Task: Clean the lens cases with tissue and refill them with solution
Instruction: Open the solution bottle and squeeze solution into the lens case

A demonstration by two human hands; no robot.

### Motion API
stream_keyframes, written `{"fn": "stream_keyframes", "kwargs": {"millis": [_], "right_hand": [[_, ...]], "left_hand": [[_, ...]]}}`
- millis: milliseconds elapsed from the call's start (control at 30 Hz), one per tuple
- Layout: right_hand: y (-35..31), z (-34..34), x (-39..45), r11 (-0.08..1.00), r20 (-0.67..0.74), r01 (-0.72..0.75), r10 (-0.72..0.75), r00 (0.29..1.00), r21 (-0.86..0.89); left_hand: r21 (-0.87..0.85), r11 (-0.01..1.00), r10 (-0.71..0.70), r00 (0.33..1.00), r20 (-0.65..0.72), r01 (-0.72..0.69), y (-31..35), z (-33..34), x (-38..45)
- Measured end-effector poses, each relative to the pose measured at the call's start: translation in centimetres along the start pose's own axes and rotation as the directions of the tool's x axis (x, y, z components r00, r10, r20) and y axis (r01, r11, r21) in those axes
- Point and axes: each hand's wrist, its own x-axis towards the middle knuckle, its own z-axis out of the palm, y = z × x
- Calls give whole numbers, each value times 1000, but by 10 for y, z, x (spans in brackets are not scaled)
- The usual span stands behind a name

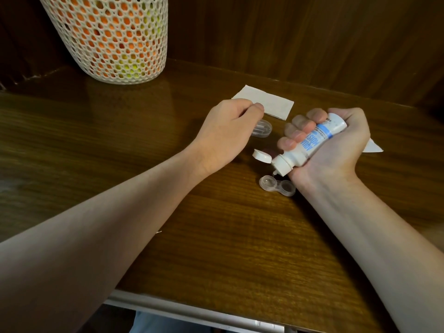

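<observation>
your right hand [336, 145] grips the solution bottle [310, 145] tilted nozzle-down toward you, flip cap open, tip just over the clear lens case [277, 185], whose two wells lie side by side on the wooden table [216, 236]. your left hand [230, 131] curls loosely; whether it holds anything, you cannot tell. a tissue [271, 102] lies beyond, a mesh basket [108, 37] farther back.

table [228, 236]: glossy brown wood, grain showing | my bottle [310, 146]: smooth white plastic, blue print | case [277, 185]: clear glossy plastic | tissue [266, 102]: matt white paper | basket [108, 37], upper left: matt cream mesh
</observation>
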Motion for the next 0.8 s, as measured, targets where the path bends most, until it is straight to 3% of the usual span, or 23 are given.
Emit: {"fn": "stream_keyframes", "kwargs": {"millis": [800], "right_hand": [[2, 3, -4, 999, -4, 14, -14, 1000, -43]], "left_hand": [[14, 1000, 7, 1000, -14, -7, -1, 0, 1]]}}
